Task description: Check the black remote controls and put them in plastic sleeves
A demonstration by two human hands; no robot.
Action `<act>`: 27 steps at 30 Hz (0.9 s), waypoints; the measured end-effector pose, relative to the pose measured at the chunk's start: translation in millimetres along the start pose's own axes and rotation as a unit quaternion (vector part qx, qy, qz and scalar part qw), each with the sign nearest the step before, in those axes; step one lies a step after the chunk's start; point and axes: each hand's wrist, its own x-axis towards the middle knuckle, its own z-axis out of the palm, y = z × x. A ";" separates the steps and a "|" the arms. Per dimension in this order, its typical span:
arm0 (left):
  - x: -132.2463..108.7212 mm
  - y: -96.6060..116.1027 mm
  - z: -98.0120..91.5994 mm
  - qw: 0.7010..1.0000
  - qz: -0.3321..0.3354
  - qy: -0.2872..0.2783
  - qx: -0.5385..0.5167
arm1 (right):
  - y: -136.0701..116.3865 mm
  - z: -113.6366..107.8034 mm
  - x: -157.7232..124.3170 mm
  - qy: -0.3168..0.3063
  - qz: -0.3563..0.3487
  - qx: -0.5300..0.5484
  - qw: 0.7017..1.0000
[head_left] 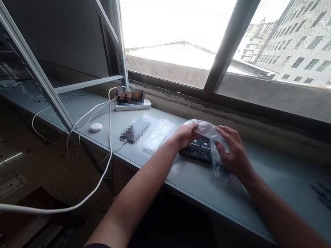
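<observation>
A clear plastic bag (205, 128) is stretched between my two hands, just above the table. My left hand (186, 134) pinches its left side, fingers closed. At the other side my right hand (232, 152) grips the film between thumb and fingers, and a loose part of the bag hangs down below it. Under the bag, several black remote controls (200, 149) lie side by side on the table, their keys facing up. My left hand and the bag hide their far ends. Left of my left forearm lies a stack of clear plastic bags (159, 135).
A phone-like item (136, 130), partly pixelated, lies on the grey table (147, 163) with a cable plugged in. A round white case (96, 127), a power strip (133, 106) and a white cable (106, 165) are farther left. A metal frame (32, 54) stands at left; windows are behind.
</observation>
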 end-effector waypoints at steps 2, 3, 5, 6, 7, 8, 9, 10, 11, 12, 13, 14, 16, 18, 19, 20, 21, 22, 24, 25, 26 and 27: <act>4.8 0.9 -2.0 0.998 0.034 0.044 -0.018 | -0.6 0.3 0.0 0.022 0.020 -0.008 1.000; 5.8 1.9 -2.8 0.997 0.047 0.058 -0.031 | -1.5 0.0 0.3 0.029 0.028 -0.009 0.999; 6.4 3.5 -4.1 0.994 0.059 0.078 -0.047 | -4.5 -0.9 1.2 0.034 0.032 -0.007 0.999; 6.5 3.7 -4.6 0.993 0.060 0.087 -0.048 | -6.4 -1.4 1.8 0.028 0.025 -0.004 0.999; 6.6 3.4 -4.8 0.993 0.059 0.091 -0.045 | -8.4 -1.9 2.3 0.017 0.012 0.001 1.000; 6.7 2.6 -5.0 0.993 0.058 0.092 -0.038 | -10.3 -2.2 2.9 0.002 -0.005 0.007 1.000; 6.8 1.5 -4.9 0.994 0.056 0.091 -0.031 | -12.0 -2.4 3.3 -0.015 -0.023 0.015 1.000; 6.8 0.4 -4.7 0.994 0.054 0.091 -0.024 | -13.3 -2.4 3.5 -0.030 -0.036 0.023 0.999; 6.5 -0.5 -4.5 0.995 0.051 0.090 -0.018 | -14.3 -2.3 3.6 -0.042 -0.045 0.030 0.998; 5.7 -1.1 -4.1 0.995 0.048 0.083 -0.013 | -15.0 -2.1 3.5 -0.049 -0.047 0.036 0.997; 4.6 -1.3 -3.7 0.996 0.045 0.070 -0.010 | -15.4 -1.9 3.3 -0.055 -0.046 0.040 0.997; 3.1 -1.2 -3.3 0.998 0.042 0.052 -0.007 | -15.7 -1.9 3.0 -0.057 -0.043 0.043 0.997; 0.2 -0.7 -3.0 0.999 0.039 0.016 0.007 | -16.5 -2.3 2.7 -0.058 -0.039 0.048 0.996; -1.5 -0.4 -3.5 0.999 0.043 0.003 0.027 | -18.0 -3.5 2.9 -0.053 -0.041 0.052 0.996; -1.6 -0.5 -4.0 0.998 0.049 0.006 0.035 | -18.8 -4.2 3.1 -0.047 -0.041 0.052 0.997; -1.2 -0.6 -4.7 0.998 0.058 0.014 0.037 | -19.5 -4.8 3.3 -0.037 -0.040 0.050 0.997; -0.5 -0.7 -5.4 0.997 0.067 0.024 0.033 | -19.9 -5.1 3.4 -0.025 -0.037 0.046 0.998; 0.3 -0.7 -6.2 0.996 0.075 0.034 0.026 | -19.7 -5.1 3.2 -0.013 -0.031 0.041 0.999; 1.4 -0.8 -7.5 0.995 0.080 0.049 0.018 | -17.5 -3.8 2.2 -0.004 -0.021 0.034 0.999; 1.6 -1.0 -7.9 0.996 0.076 0.050 0.020 | -15.8 -2.6 1.4 -0.009 -0.020 0.033 0.999; 1.6 -1.4 -8.0 0.996 0.070 0.045 0.025 | -13.9 -1.3 0.5 -0.016 -0.022 0.031 0.999; 1.2 -2.0 -7.9 0.997 0.062 0.035 0.032 | -12.3 0.0 -0.3 -0.023 -0.026 0.030 0.999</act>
